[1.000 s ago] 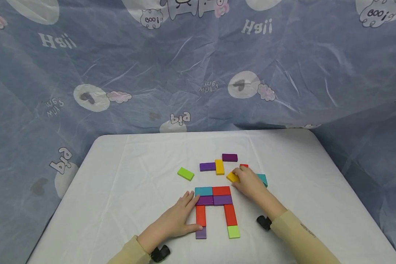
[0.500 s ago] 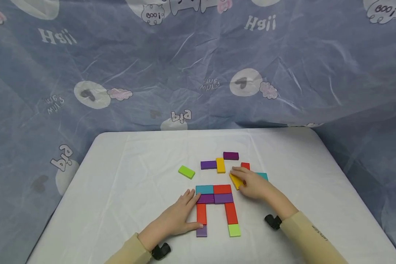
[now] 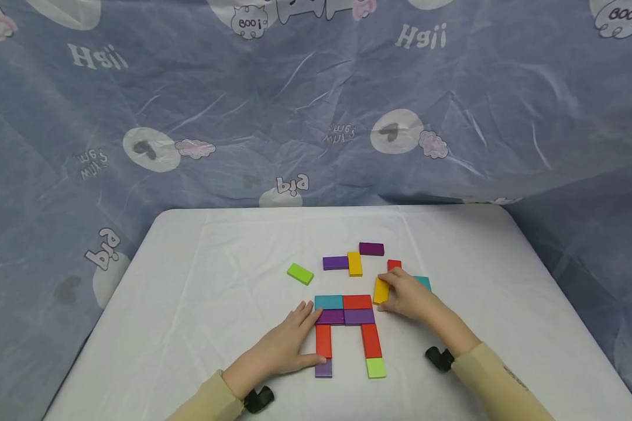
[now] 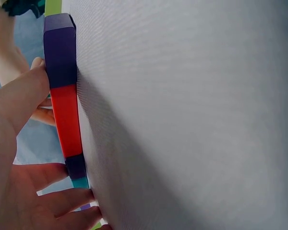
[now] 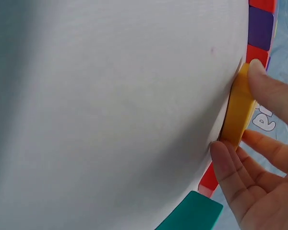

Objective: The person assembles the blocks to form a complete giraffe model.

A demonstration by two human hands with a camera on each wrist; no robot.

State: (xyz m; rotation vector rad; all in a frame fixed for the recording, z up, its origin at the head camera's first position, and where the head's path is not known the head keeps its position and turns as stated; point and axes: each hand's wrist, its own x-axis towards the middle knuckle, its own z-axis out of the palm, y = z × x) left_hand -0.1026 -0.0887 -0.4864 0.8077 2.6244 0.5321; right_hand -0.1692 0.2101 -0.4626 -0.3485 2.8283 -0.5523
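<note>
My right hand (image 3: pixel 413 295) pinches a yellow block (image 3: pixel 381 290) between thumb and fingers. In the right wrist view the yellow block (image 5: pixel 237 105) lies along the cloth, thumb at one end and fingers at the other. It stands just right of a flat arch of blocks: a teal block (image 3: pixel 329 302) and a red block (image 3: pixel 356 302) on top, two purple blocks (image 3: pixel 359 316) below, and two legs. My left hand (image 3: pixel 279 348) rests spread along the arch's left side. Its thumb touches the purple foot block (image 3: pixel 323 369), fingertips near the upper left corner.
Beyond the arch lie a lime green block (image 3: pixel 300 273), a purple block (image 3: pixel 335 263) touching an upright yellow one (image 3: pixel 355 264), and a dark purple block (image 3: pixel 371 249). Behind my right hand are a red block (image 3: pixel 394 265) and a partly hidden teal block (image 3: pixel 423 282).
My right hand has brought the yellow block slightly nearer and right, turning it from a slant to nearly parallel with the arch's legs. The left hand has stayed in place.
</note>
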